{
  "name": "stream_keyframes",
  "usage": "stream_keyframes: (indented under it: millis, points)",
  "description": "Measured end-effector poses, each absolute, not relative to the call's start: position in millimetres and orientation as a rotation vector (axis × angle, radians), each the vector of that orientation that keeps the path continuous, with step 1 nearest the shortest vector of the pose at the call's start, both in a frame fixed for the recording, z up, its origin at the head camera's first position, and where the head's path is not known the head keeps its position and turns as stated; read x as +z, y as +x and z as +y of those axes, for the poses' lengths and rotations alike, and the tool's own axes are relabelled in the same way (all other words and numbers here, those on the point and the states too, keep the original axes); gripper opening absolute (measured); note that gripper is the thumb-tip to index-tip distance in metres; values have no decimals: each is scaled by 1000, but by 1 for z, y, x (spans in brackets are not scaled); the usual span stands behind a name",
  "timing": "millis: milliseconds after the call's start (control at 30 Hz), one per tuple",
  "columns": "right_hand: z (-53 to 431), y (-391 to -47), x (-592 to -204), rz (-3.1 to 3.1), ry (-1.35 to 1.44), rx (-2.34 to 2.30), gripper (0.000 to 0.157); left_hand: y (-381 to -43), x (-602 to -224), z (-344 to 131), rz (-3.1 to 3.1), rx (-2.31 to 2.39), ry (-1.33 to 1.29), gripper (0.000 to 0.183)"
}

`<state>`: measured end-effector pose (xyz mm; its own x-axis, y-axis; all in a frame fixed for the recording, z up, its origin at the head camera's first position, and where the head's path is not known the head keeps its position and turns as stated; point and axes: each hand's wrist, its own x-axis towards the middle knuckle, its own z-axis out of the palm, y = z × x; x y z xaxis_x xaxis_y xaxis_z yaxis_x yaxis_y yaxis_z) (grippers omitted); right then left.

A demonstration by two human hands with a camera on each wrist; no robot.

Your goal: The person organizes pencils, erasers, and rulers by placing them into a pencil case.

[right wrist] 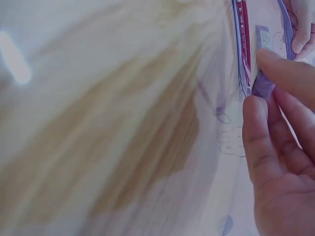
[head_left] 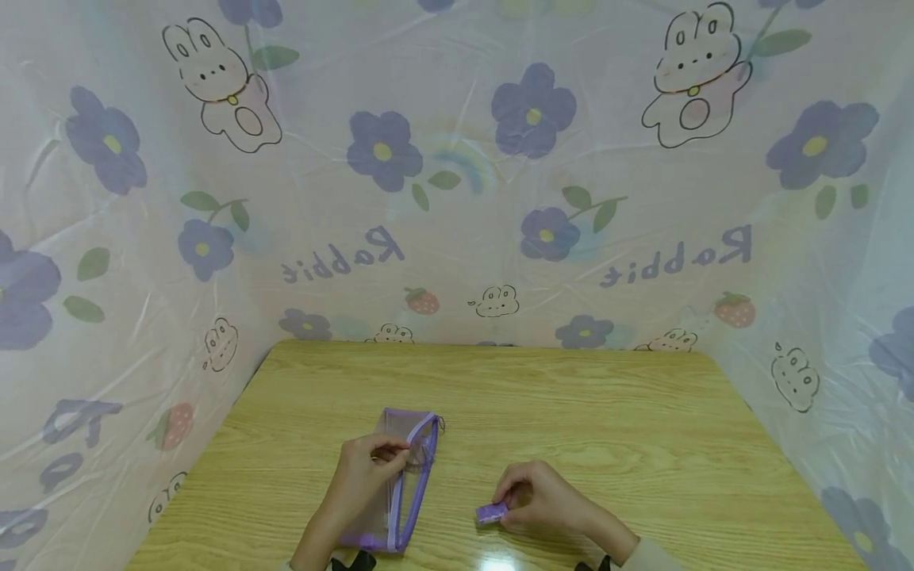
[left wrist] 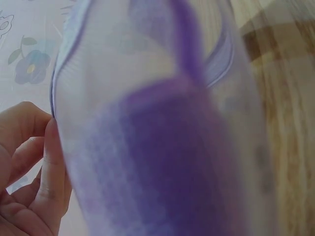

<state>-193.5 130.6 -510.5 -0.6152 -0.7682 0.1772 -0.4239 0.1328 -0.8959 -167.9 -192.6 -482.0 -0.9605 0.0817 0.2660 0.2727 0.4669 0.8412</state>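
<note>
A clear pencil case [head_left: 374, 507] with purple trim and a zip lies on the table, its zipped side gaping. My left hand [head_left: 373, 472] pinches the upper edge of that opening between thumb and fingers; the left wrist view shows the same pinch at the edge of the clear plastic. To the right of the case, my right hand [head_left: 543, 501] holds a small purple eraser [head_left: 490, 514] by one end, between thumb and fingertips, just over the tabletop. In the right wrist view, dark red pencils [right wrist: 244, 34] show by the purple edge of the case.
The wood-grain table [head_left: 585, 420] is walled at the back and sides by a pale curtain [head_left: 457, 214] printed with rabbits and flowers. A blurred purple patch [left wrist: 167, 162] fills the middle of the left wrist view. A cord loop [head_left: 441, 424] hangs at the case's far corner.
</note>
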Motion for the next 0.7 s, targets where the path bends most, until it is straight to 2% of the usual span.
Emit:
stream_keyframes:
  millis: [700]
  points:
    - [84,-208,-508,2271,-1050,-1462,20,-167,-483,-195,-2511,-1517,-314,7]
